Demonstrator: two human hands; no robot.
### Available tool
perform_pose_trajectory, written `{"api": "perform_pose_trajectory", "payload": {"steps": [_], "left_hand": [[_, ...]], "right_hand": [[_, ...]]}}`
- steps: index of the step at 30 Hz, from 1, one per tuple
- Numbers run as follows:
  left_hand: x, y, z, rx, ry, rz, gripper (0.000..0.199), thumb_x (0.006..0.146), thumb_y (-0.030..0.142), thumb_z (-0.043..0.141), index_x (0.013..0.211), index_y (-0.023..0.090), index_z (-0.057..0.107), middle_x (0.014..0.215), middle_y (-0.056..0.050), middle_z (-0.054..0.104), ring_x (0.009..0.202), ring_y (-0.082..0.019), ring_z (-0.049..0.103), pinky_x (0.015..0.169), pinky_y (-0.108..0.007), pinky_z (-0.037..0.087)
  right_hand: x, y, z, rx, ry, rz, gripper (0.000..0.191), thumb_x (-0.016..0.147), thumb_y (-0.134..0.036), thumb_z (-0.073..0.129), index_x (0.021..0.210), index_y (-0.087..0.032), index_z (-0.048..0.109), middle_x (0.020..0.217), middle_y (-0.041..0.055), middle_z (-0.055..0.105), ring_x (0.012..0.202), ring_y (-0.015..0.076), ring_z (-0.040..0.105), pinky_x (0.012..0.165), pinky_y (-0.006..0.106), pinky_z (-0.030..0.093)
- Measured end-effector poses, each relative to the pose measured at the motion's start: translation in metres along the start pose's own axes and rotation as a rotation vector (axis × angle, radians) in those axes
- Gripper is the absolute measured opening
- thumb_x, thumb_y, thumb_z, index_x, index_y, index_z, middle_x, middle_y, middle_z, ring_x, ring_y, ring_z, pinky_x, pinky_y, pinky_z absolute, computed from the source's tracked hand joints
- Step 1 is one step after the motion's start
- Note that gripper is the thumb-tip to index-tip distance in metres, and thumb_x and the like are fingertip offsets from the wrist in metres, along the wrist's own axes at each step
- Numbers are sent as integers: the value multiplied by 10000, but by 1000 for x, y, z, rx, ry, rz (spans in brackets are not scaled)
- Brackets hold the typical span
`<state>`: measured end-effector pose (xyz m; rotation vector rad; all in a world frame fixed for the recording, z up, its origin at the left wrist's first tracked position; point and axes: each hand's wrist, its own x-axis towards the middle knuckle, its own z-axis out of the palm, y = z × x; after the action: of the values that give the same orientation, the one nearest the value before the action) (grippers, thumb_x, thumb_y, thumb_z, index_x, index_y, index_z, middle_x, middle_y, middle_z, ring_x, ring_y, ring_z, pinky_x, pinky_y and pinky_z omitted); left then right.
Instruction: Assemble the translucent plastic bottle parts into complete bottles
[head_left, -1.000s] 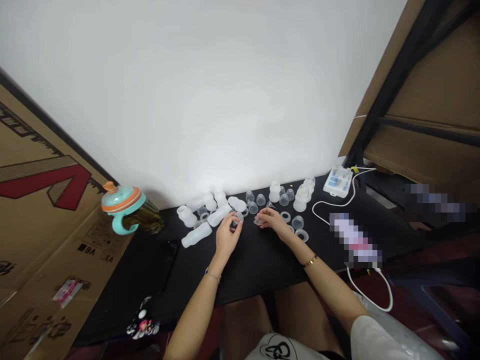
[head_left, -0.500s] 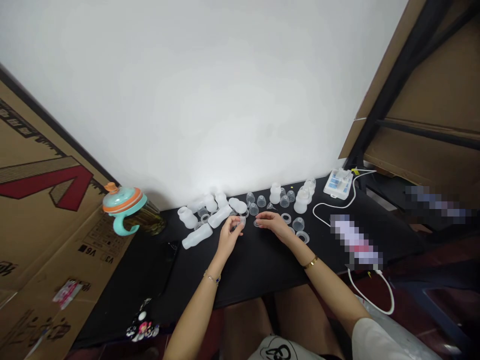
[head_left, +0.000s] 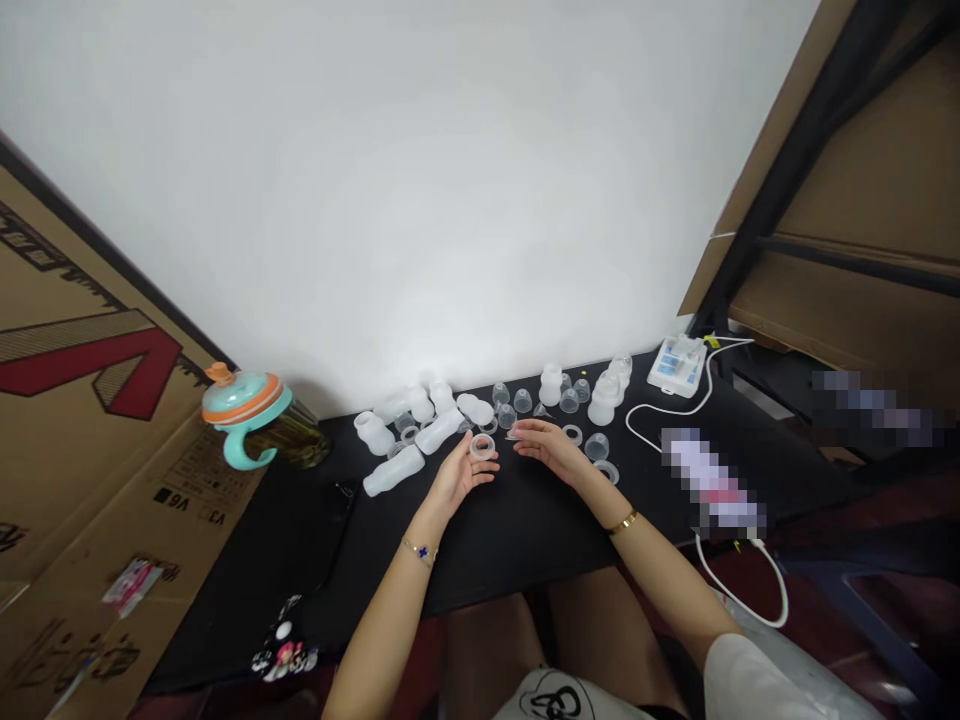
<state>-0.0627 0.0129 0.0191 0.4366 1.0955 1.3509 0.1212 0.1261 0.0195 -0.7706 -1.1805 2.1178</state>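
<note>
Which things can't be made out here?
All in the head view:
- Right hand's clear piece: mostly hidden by fingers.
- Pale item on the right: blurred by pixelation.
- Cardboard: cut off by the left edge.
- Charms: too small for detail.

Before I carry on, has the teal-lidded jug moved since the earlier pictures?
No. The teal-lidded jug stands in the same spot beside the printed cardboard box, its handle pointing the same way.
</note>
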Motion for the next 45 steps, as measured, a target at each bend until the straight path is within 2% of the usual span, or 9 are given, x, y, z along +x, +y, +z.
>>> {"api": "perform_pose_trajectory", "payload": {"steps": [5, 13, 16, 20, 25, 30, 35, 40, 45], "left_hand": [[0, 1, 1, -14, 30, -25, 428, 1008, 522, 451, 1006, 133, 630, 804, -88, 732, 607, -152, 712, 544, -225, 569], [-4, 3, 3, 43, 53, 23, 327, 965, 442, 564, 1019, 136, 666, 936, -106, 742, 675, -150, 716, 576, -225, 572], [-5, 2, 1, 86, 44, 94, 298, 895, 387, 680, 1085, 157, 670, 1071, -117, 742, 784, -171, 735, 626, -236, 580], [-5, -1, 0, 193, 41, 169, 429, 739, 296, 842, 1116, 176, 676, 1177, -115, 723, 892, -181, 732, 688, -234, 578], [-2, -4, 0, 314, 90, 258, 523, 627, 278, 914, 1087, 192, 680, 1242, -104, 703, 963, -196, 721, 696, -225, 575], [-2, -2, -1, 286, 94, 231, 436, 763, 401, 822, 1120, 191, 688, 1245, -127, 711, 1023, -232, 720, 697, -252, 579], [-1, -1, -1, 182, 75, 137, 402, 919, 474, 645, 1140, 142, 694, 1176, -164, 739, 855, -192, 739, 623, -236, 569], [0, 0, 0, 158, 77, 55, 461, 961, 527, 562, 1064, 109, 727, 1128, -169, 755, 762, -152, 721, 582, -203, 551], [0, 0, 0, 138, 102, 51, 446, 955, 511, 584, 1051, 102, 734, 1081, -164, 768, 735, -142, 716, 575, -193, 550]], "right_hand": [[0, 0, -1, 2, 2, 22, 319, 722, -282, 878, 979, -169, 726, 983, 76, 773, 734, 154, 743, 686, 243, 607], [-3, -1, 1, 17, -51, -30, 351, 589, -210, 936, 875, -165, 737, 975, 62, 764, 901, 205, 750, 870, 314, 601], [-3, -1, 2, -24, -15, -83, 376, 545, -220, 945, 853, -182, 732, 1005, 43, 758, 925, 206, 737, 879, 325, 595], [-4, -1, 3, -65, 4, -93, 418, 507, -241, 950, 852, -195, 720, 1095, 45, 749, 970, 226, 725, 873, 334, 595], [-4, -1, 4, -65, -8, -86, 412, 515, -229, 940, 863, -196, 722, 1086, 41, 748, 956, 208, 719, 880, 320, 582], [-3, -1, 2, -61, -1, -88, 388, 564, -219, 910, 911, -209, 738, 1062, 32, 743, 888, 179, 711, 805, 299, 588], [-1, -2, 0, -95, 7, -37, 324, 695, -298, 851, 990, -202, 757, 963, 54, 751, 723, 142, 691, 641, 245, 569], [-2, -2, 1, -125, -49, -28, 332, 708, -349, 864, 977, -189, 754, 882, 34, 738, 662, 122, 672, 619, 233, 569], [-6, -2, 5, -206, -176, -64, 394, 742, -442, 841, 1016, -185, 721, 776, 12, 714, 637, 125, 676, 583, 213, 549]]}}
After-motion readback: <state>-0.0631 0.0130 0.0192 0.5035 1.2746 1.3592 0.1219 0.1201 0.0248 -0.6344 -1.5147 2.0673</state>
